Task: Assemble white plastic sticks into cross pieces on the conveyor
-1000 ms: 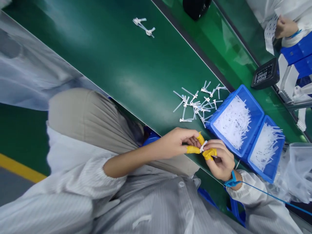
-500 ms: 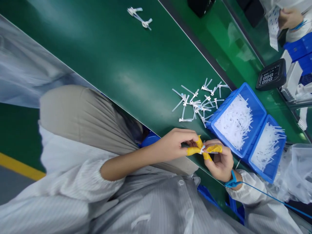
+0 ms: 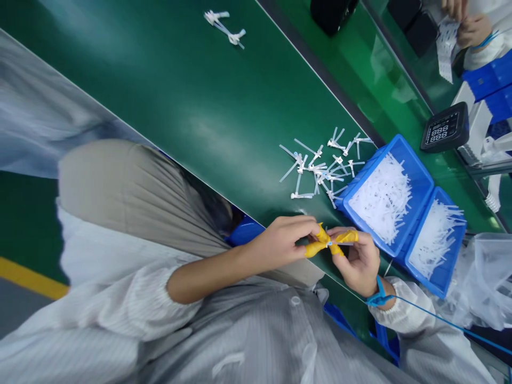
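Observation:
My left hand (image 3: 290,240) and my right hand (image 3: 358,261) meet tip to tip over the near edge of the green table. Yellow finger covers wrap the thumb and forefinger of each. Between these fingertips both hands pinch a small white plastic fitting with a thin tube (image 3: 347,244), mostly hidden by the fingers. Just beyond, a loose group of white fittings with thin translucent tubes (image 3: 320,168) lies on the green table (image 3: 192,117). To the right, one blue bin (image 3: 420,165) holds small white pieces and another blue bin (image 3: 442,290) holds short tubes.
Two joined-looking fittings (image 3: 224,28) lie at the far end of the table. A black digital display (image 3: 446,128) stands behind the bins. Clear plastic bags (image 3: 482,282) are at the right. A blue cord (image 3: 444,322) runs from my right wrist. Across the bench, another person's hands (image 3: 474,29) hold a printed strip.
My fingertips have closed in more around the fitting, which now shows less, and a tube now points right from it. Across the bench, a second hand of the other person has come into view.

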{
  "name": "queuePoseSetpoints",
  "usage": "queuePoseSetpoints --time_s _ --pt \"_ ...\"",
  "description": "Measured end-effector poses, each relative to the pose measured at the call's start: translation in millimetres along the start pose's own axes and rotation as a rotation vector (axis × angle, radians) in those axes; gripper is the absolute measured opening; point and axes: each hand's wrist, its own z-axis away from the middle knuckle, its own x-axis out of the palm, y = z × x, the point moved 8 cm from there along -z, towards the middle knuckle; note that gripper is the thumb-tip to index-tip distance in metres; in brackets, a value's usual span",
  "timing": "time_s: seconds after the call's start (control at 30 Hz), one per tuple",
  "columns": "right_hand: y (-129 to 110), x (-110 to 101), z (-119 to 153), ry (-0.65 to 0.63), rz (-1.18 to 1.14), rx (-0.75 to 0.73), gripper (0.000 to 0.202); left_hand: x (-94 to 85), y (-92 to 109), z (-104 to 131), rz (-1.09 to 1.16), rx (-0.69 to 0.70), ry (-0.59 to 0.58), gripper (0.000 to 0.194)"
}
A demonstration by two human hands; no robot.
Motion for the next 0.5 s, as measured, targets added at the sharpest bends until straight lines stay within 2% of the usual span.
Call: queuePoseSetpoints --time_s 0.2,0.33,0.5 --pt "7.3 -0.5 2.9 -0.019 0.056 0.063 0.026 -1.5 2.8 -0.4 -0.034 0.072 0.044 0.012" --pt "2.5 -1.6 2.4 0.028 0.013 -0.025 0.029 -3.6 3.3 -3.5 -0.006 0.088 0.022 0.014" --pt "-1.8 -4.7 1.8 0.056 0.019 -0.107 0.033 -3.7 2.2 -5.0 0.023 0.056 0.012 0.007"
